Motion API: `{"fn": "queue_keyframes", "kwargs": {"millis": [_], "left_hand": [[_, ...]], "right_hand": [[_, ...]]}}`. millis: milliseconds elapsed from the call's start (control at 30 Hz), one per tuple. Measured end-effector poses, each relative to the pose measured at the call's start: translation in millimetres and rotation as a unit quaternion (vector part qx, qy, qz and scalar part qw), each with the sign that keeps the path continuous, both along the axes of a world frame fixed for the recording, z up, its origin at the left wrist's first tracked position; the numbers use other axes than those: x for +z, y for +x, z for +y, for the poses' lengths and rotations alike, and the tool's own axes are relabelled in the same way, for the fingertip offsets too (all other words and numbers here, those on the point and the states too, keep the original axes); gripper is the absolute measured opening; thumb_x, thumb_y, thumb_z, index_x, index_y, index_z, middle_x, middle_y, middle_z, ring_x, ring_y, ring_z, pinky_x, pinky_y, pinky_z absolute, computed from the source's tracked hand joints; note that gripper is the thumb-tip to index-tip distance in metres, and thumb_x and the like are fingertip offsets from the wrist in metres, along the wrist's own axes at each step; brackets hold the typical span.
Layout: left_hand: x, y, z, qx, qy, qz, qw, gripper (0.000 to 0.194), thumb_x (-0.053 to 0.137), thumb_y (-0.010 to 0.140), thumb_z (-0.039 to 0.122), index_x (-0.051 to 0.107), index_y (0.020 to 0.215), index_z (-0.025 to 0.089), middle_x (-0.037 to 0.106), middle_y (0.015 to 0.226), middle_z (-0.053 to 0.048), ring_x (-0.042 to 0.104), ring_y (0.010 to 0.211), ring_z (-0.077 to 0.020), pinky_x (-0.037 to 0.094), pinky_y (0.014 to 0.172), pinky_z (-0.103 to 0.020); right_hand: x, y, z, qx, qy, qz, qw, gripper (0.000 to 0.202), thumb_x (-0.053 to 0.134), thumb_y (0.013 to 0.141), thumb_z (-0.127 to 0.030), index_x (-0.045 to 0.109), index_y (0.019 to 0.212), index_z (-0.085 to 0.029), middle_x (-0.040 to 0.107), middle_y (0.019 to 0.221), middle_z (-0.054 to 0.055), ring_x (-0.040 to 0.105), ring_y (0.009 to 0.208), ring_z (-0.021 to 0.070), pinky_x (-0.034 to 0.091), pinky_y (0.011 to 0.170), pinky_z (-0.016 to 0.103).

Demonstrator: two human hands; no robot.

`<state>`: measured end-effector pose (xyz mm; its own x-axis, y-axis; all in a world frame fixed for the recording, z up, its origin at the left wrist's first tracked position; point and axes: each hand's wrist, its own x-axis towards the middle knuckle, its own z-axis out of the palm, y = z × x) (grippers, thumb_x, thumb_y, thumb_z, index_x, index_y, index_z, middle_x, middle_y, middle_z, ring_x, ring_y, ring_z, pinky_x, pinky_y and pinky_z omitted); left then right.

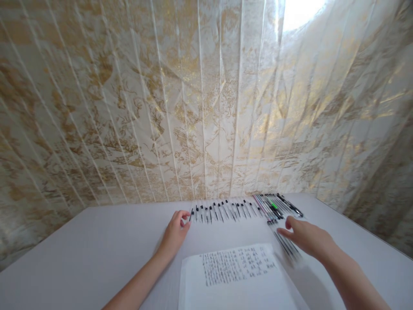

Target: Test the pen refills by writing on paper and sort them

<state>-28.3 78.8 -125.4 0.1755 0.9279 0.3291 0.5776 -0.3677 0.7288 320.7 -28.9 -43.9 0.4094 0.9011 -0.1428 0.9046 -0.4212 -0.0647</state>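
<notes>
Holding the left hand [177,224] at the left end of the row of black-tipped pens [225,209] — could not tell whether grasping the endmost one with the fingers [183,213]. Poised the right hand [306,237] beside the nearer pen bundle [285,243] — with fingers loosely parted. Had a handwritten sheet [232,275] between, on the tabletop [97,249].
</notes>
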Motion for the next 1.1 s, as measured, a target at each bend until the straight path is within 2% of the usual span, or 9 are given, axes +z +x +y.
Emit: {"fn": "queue_keyframes", "kwargs": {"millis": [100,200,367,533,900,1000,1100], "left_hand": [[3.9,11,21,0.012,0.031,0.057,0.998,0.032,0.047,0.077,0.012,0.058,0.105,0.021,0.054,0.107,-0.006,0.053,0.096,-0.0205,0.041,0.09,-0.034],[0.1,22,32,0.032,0.039,0.113,0.992,0.035,0.047,0.076,0.006,0.059,0.106,0.02,0.053,0.111,-0.008,0.048,0.108,-0.024,0.039,0.093,-0.036],[-8.9,26,39,0.051,0.035,0.187,0.98,0.034,0.044,0.079,0.006,0.059,0.107,0.02,0.053,0.116,-0.009,0.048,0.108,-0.0235,0.039,0.091,-0.036],[-9.2,23,41,0.057,0.037,0.229,0.971,0.036,0.044,0.079,0.005,0.06,0.107,0.021,0.053,0.116,-0.008,0.049,0.106,-0.022,0.04,0.09,-0.034],[-3.1,17,43,0.027,0.065,0.258,0.964,0.018,0.047,0.084,0.01,0.062,0.09,0.019,0.056,0.102,-0.006,0.052,0.097,-0.021,0.042,0.087,-0.031],[-3.2,8,35,0.032,0.061,0.262,0.963,0.018,0.046,0.083,0.008,0.06,0.088,0.018,0.057,0.098,-0.008,0.052,0.095,-0.0223,0.043,0.086,-0.033],[-5.5,-6,15,0.029,0.057,0.262,0.963,0.017,0.045,0.083,0.008,0.059,0.089,0.017,0.056,0.097,-0.008,0.052,0.095,-0.0233,0.043,0.085,-0.035]], "right_hand": [[1.7,-25,2,0.047,0.021,0.003,0.999,0.019,0.043,0.088,-0.035,0.056,0.089,-0.021,0.07,0.093,0.01,0.065,0.086,0.0277,0.037,0.061,0.032],[-4.9,-42,4,0.088,0.032,0.004,0.996,0.015,0.047,0.087,-0.031,0.057,0.088,-0.021,0.071,0.089,0.009,0.065,0.083,0.0277,0.034,0.059,0.03],[-14.6,-49,6,0.112,0.038,-0.006,0.993,0.015,0.049,0.086,-0.03,0.059,0.09,-0.019,0.072,0.086,0.01,0.067,0.082,0.0289,0.034,0.057,0.029],[-10.6,-54,6,0.115,0.02,-0.007,0.993,0.018,0.047,0.088,-0.029,0.059,0.095,-0.018,0.072,0.091,0.011,0.066,0.085,0.0299,0.035,0.059,0.03],[-17.9,-71,5,0.147,0.012,-0.014,0.989,0.015,0.05,0.087,-0.026,0.06,0.095,-0.018,0.073,0.093,0.012,0.068,0.084,0.0301,0.036,0.059,0.029],[-17.7,-75,5,0.155,0.006,-0.01,0.988,0.015,0.051,0.087,-0.025,0.06,0.096,-0.018,0.072,0.094,0.012,0.068,0.085,0.0295,0.037,0.059,0.029],[-16.5,-78,3,0.168,-0.002,-0.008,0.986,0.017,0.051,0.087,-0.025,0.061,0.097,-0.017,0.072,0.094,0.013,0.068,0.083,0.0297,0.038,0.06,0.03]]}}
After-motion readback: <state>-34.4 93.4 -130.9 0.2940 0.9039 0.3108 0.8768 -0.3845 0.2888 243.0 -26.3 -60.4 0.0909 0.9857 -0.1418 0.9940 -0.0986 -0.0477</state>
